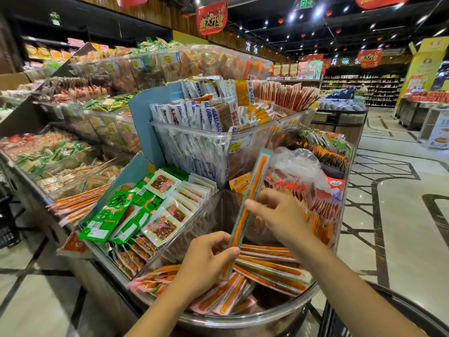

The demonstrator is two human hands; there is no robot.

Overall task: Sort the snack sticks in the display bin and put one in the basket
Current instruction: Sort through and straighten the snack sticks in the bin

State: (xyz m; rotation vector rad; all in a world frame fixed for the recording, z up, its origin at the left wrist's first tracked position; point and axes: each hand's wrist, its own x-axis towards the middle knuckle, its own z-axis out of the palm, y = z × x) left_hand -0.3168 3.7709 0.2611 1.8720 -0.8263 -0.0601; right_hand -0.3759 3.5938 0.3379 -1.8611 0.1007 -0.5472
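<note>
Stick near-upright, top tilted right | left hand pinches bottom | right hand pinches middle

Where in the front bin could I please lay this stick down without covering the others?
The display bin seems bare at its far corner, behind the held stick and below the right hand, and in a dark strip by its near rim. Its left and middle are piled with snack sticks.

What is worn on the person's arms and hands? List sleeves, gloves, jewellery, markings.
Nothing worn shows. The left hand and right hand are bare: no gloves, rings or markings visible. The left forearm and right forearm are uncovered to the picture's edge, with no sleeve, watch or bracelet.
</note>
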